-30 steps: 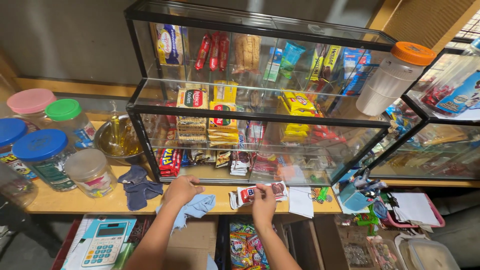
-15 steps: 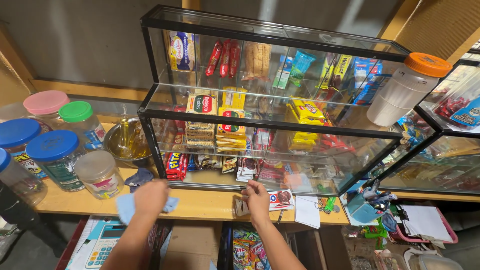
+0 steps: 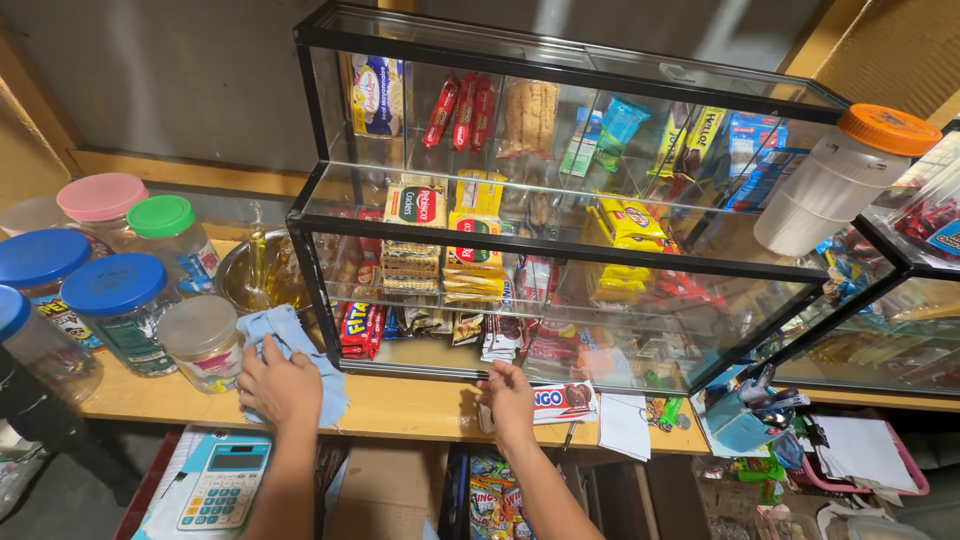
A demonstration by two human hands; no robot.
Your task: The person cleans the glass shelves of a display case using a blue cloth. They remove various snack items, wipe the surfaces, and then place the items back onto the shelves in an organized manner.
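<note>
A: What did the left hand (image 3: 280,385) have hold of?

B: A light blue cloth (image 3: 290,350). The fingers were closed on it, pressing it flat on the wooden counter (image 3: 400,408), just left of the glass display case (image 3: 560,230) and beside a clear jar with a pale lid (image 3: 203,342).

A: Which way did the cloth run?

B: Its long axis ran from the far left, near the metal bowl (image 3: 262,275), down toward the counter's near edge on the right. The crumpled far end pointed at the bowl; the near end spread out under and past the hand.

A: And the right hand (image 3: 508,398)?

B: It lay on the counter at the foot of the case, fingers curled over the left end of a flat snack packet (image 3: 560,402) with a white and red wrapper. Whether it truly gripped the packet or only rested on it, I couldn't tell. The packet lay lengthwise along the counter's edge, pointing right toward a slip of white paper (image 3: 625,425).

A: What was the place like?

B: A cramped shop stall. The counter was a narrow wooden shelf; the two-tier case was packed with biscuits and sweets. Blue-lidded jars (image 3: 115,300), a green-lidded jar (image 3: 170,230) and a pink-lidded jar (image 3: 100,200) stood at the left, a white jar with an orange lid (image 3: 840,180) sat on the case's right end, and a light blue calculator (image 3: 222,484) lay below the counter.
</note>
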